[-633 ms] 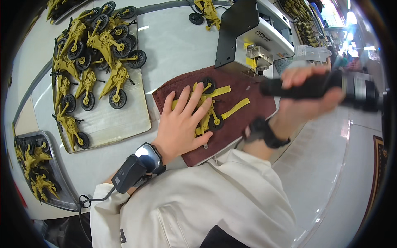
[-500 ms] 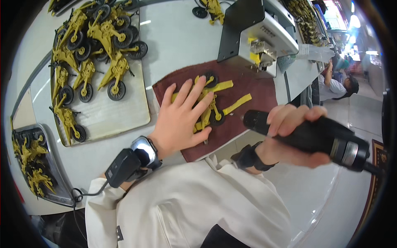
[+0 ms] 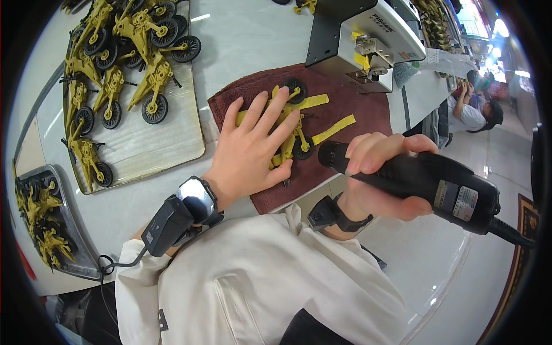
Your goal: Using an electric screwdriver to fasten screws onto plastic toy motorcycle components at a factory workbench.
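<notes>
My left hand [image 3: 247, 149] lies flat with its fingers spread over a yellow toy motorcycle [image 3: 300, 131] with black spoked wheels, partly hiding it. The toy rests on a maroon cloth [image 3: 371, 106]. Two flat yellow strips [image 3: 335, 129] stick out from it to the right. My right hand [image 3: 382, 178] is wrapped round a black corded electric screwdriver [image 3: 460, 192]. Its tip end points left, beside the lower wheel of the toy and above the cloth's front edge; whether it touches anything I cannot tell.
At the left, a shallow tray [image 3: 164, 150] carries several similar yellow motorcycles. A metal tray [image 3: 92, 261] at the lower left holds more yellow pieces. A black and silver machine [image 3: 376, 34] stands behind the cloth. Another person [image 3: 468, 115] sits at the far right.
The screwdriver in my right hand has moved left, closer to the toy motorcycle. My left hand stays spread on the toy. The whole view has shifted slightly.
</notes>
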A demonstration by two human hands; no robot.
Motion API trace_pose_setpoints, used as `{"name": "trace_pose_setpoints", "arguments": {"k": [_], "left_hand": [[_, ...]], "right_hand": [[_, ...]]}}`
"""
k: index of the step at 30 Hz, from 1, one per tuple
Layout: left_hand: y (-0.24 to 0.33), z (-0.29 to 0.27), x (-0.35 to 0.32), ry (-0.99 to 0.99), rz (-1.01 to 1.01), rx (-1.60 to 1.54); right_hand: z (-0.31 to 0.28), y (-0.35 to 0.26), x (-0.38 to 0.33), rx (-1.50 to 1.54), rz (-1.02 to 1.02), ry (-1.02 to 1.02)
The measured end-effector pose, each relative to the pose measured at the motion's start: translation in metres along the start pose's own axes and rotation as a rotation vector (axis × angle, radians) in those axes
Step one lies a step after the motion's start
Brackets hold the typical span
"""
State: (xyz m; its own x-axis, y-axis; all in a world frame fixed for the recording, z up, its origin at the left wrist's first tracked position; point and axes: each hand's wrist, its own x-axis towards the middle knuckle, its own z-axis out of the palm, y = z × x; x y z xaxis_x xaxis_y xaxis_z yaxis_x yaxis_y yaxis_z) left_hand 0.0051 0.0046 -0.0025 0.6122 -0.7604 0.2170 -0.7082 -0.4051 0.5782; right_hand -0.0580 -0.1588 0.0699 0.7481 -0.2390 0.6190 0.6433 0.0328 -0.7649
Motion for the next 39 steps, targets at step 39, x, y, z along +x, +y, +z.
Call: {"name": "trace_pose_setpoints", "arguments": {"k": [39], "left_hand": [[-0.011, -0.009, 0.004, 0.083, 0.009, -0.039]], "right_hand": [[0.044, 0.01, 0.009, -0.084, 0.093, 0.002]]}}
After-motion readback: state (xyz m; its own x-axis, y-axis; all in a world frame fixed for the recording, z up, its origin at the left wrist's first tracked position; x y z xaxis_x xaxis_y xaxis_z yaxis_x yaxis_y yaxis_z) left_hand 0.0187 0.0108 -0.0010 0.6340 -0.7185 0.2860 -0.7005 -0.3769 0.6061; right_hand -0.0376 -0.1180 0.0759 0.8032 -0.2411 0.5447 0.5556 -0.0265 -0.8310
